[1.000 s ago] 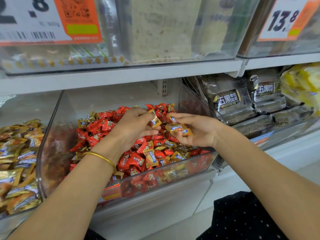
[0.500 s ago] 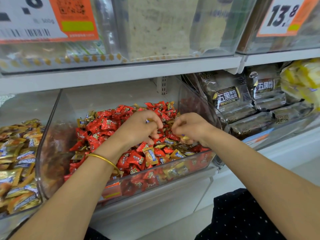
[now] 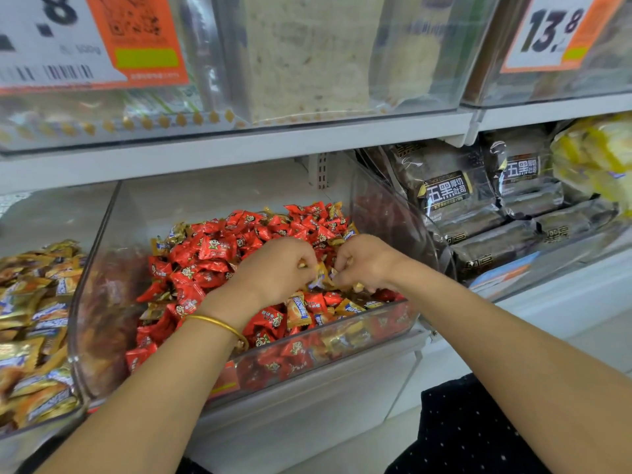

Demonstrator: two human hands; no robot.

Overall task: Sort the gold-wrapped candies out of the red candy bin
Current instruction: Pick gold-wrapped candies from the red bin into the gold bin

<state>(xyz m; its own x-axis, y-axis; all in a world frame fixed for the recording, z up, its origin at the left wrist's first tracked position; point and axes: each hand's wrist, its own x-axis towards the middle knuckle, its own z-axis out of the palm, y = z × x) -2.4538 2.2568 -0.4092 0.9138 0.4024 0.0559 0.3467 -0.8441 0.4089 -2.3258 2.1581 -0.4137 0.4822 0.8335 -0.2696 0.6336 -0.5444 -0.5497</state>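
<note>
At nine o'clock a neighbouring bin [image 3: 20, 439] of crinkled gold wrappers is seen, abutting the red candy bin [image 3: 99, 268], a clear, curved-walled plastic tub open on top under the shelf edge [image 3: 239, 148]. Over its heap at centre, the left hand [image 3: 277, 271] and right hand [image 3: 367, 261] are held close together, fingers curled on gold-wrapped candies [image 3: 321, 278] pinched between them. Glossy dark packets [image 3: 451, 196] are stacked at two o'clock.

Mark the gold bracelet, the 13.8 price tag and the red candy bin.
gold bracelet [image 3: 219, 323]: head view, band across the wrist.
13.8 price tag [image 3: 547, 32]: head view, printed digits.
red candy bin [image 3: 99, 285]: head view, clear left wall.
</note>
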